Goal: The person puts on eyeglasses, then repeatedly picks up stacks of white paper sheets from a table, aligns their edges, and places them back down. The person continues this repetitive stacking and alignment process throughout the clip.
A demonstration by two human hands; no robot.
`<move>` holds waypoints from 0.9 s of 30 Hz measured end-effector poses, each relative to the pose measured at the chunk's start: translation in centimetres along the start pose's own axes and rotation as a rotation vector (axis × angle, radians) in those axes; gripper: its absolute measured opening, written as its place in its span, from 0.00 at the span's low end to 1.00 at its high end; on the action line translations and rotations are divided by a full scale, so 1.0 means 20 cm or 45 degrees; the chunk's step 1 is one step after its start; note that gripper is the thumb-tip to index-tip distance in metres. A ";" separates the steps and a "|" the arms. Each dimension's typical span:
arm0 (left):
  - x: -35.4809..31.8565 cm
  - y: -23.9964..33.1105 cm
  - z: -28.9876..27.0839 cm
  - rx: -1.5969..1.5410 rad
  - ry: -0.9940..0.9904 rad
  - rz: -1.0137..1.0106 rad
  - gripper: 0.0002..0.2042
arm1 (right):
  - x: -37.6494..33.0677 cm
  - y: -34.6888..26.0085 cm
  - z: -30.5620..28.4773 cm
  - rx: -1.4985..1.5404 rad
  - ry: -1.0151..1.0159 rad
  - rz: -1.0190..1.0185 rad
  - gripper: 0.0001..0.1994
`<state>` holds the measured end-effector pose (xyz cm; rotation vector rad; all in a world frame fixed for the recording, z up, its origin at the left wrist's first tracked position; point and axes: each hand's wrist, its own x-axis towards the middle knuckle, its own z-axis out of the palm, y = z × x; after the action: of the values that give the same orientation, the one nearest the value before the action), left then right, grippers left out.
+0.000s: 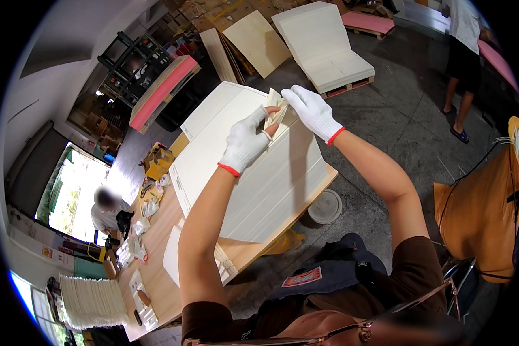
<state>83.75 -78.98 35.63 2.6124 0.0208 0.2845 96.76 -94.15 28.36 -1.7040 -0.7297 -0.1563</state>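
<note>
I wear white knit gloves with red cuffs on both hands. The bare thumb and forefinger of my left hand (245, 140) close on a thin cream folded strip (273, 98) that looks like paper or card. At the strip's upper end, my right hand (312, 109) has its fingers pressed together; whether they grip the strip or only touch it is hidden. Both hands are over a tall stack of large white sheets (265, 199), near its far right edge. A smooth white panel (205, 158) lies along the stack's left side.
The stack rests on a light wooden table (162, 242) with plastic bags (150, 206) and a brown-handled tool (143, 298). A seated person (106, 210) is at the left, another stands (464, 63) far right. A lidded bucket (325, 207) and orange sack (473, 219) flank me; a forklift (127, 75) stands behind.
</note>
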 end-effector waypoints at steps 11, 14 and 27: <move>-0.02 0.00 0.05 0.379 0.173 0.048 0.24 | -0.03 -0.10 -0.19 -0.792 -0.456 0.059 0.33; 0.06 -0.01 0.04 0.504 0.135 -0.054 0.21 | 0.00 -0.08 -0.18 -0.871 -0.444 -0.059 0.33; 0.07 -0.11 0.03 0.271 0.092 0.110 0.19 | 0.09 -0.10 -0.08 -0.371 -0.258 -0.081 0.28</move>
<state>85.30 -77.28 34.20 2.8169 -0.0388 0.4287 97.48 -94.74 31.29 -1.9943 -0.9483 -0.1404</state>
